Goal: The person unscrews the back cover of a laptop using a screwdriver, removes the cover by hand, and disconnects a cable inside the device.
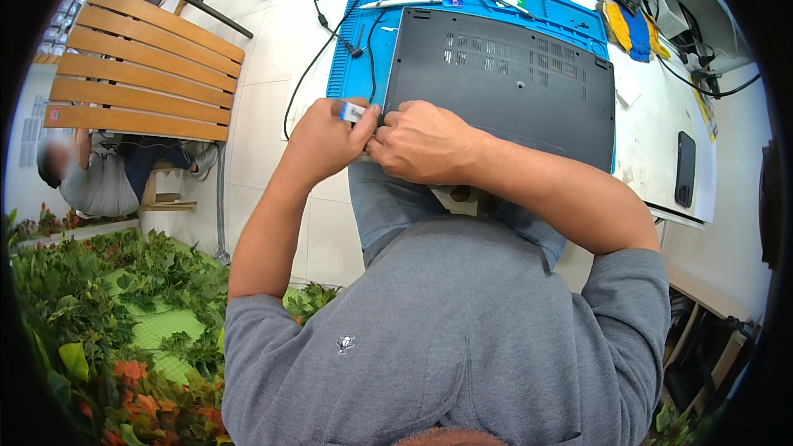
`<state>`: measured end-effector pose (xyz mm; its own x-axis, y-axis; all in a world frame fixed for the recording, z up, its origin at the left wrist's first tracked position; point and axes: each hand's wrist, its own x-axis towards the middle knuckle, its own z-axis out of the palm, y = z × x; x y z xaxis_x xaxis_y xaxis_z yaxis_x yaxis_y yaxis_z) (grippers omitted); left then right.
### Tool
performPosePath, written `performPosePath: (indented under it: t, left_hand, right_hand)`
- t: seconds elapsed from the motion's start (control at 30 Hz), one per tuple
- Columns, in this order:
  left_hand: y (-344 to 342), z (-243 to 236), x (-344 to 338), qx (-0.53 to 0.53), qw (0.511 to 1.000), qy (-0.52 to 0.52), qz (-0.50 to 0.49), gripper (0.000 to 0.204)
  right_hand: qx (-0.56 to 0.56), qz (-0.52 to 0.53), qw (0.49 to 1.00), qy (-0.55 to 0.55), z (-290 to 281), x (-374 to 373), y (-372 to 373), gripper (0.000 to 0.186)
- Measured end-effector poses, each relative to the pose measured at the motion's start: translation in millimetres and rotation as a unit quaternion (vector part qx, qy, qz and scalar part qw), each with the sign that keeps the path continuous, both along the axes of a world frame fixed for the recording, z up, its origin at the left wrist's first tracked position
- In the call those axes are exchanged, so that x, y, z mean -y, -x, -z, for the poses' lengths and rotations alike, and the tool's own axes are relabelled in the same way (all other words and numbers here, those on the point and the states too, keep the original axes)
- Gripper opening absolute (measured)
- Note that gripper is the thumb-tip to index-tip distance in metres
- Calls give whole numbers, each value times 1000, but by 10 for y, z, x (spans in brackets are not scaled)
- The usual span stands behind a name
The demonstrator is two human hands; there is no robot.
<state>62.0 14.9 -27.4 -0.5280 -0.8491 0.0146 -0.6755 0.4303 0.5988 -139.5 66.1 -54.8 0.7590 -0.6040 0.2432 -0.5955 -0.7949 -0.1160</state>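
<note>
A dark grey laptop [504, 74] lies upside down in front of me, its vented bottom cover facing up. At its near left corner my two hands meet. My left hand [324, 140] is closed, and a small flat white piece with a blue end [353, 111] sticks out between its thumb and fingers. Beside it, my right hand [428, 142] is closed too, its bent fingers pressed together against the laptop's corner edge. Whatever lies between the right fingertips is hidden.
Under the laptop is a blue work mat [347, 49] with a white pen-like tool [402, 2] and a black cable [322, 21]. A phone [685, 169] and yellow-blue gloves [632, 26] are on the right. Left stands a slatted wooden table [149, 62], a seated person [107, 177] beside it.
</note>
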Motion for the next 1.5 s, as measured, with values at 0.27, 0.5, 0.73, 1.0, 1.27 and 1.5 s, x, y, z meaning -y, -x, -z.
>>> performPosePath:
  t: [0.27, 0.5, 0.73, 1.0, 1.27, 1.5]
  left_hand:
    - [-244, 431, 239, -211, 923, -316, -62, 41]
    - [-168, 237, 186, -83, 984, -147, -53, 45]
    - [-2, -86, 371, 92, 984, -151, -33, 48]
    - [78, -2, 626, 54, 968, -236, 68, 25]
    - [119, 42, 238, 2, 989, -131, -61, 39]
    - [62, 194, 313, 92, 989, -96, -58, 48]
  right_hand:
    - [-36, -9, 997, -64, -164, 169, -17, 17]
    - [-20, -12, 996, -87, -152, 266, -60, 13]
    - [-20, -44, 996, -71, -207, 277, -84, 11]
    - [-74, -32, 993, -83, -299, 210, -137, 15]
    - [-33, -32, 997, -68, -153, 199, -143, 20]
    - [-37, -7, 995, -91, -180, 154, -149, 20]
